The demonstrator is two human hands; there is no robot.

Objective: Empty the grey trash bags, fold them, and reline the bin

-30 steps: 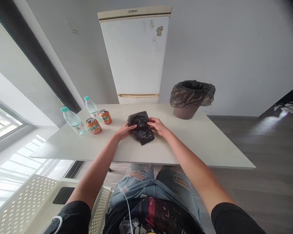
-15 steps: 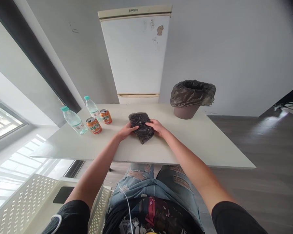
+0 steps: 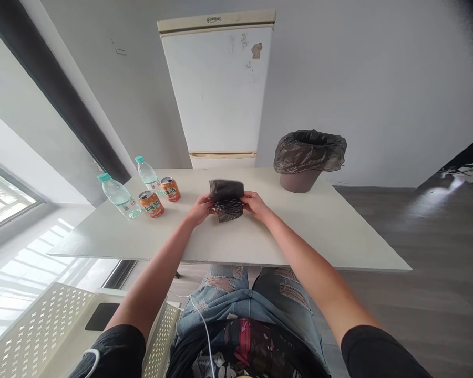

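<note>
A folded black plastic bag (image 3: 227, 199) is held between my two hands over the middle of the white table (image 3: 173, 236). My left hand (image 3: 202, 209) grips its left edge, and my right hand (image 3: 255, 205) pinches the right edge; some fingertips are hidden by the plastic. The bag's upper part is a flat, slightly blurred flap, while its lower part is crumpled. Left of my hands stand two orange drink cans (image 3: 151, 203) (image 3: 170, 189) and two clear water bottles (image 3: 120, 196) (image 3: 147, 173) with green caps.
A brown trash bin (image 3: 299, 182) lined with a black bag (image 3: 311, 152) stands at the table's back right. Behind the table is a white fridge (image 3: 220, 89). A cream perforated basket (image 3: 39, 325) with a dark flat object (image 3: 102, 316) sits at lower left, and a white cable (image 3: 205, 325) hangs before my body.
The bag's upper part has been turned up into a flat flap, and its lower tip has drawn in. My hands have shifted their hold at its edges.
</note>
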